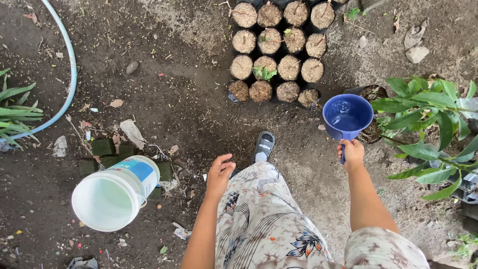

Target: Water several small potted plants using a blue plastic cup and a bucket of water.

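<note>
We hold the blue plastic dipper in our right hand, fingers wrapped tight around its short straight handle, with the bowl out over bare soil, just beside the grid of small black nursery bags filled with dry, fibrous potting mix. The dipper is a rigid, smooth-walled, round bowl carrying water; we judge it moderately heavy when filled and prone to slopping if tilted, so the grip belongs on the handle close to the bowl, keeping the rim level. A wet handle is likely slippery. Our left hand hangs free above the patterned fabric at our thigh, fingers loosely curled and holding nothing. A white plastic bucket with water inside stands tilted on mossy bricks to the left, well apart from the dipper. A pale blue hose curves across packed, littered earth; a leafy sapling stands to the right.
</note>
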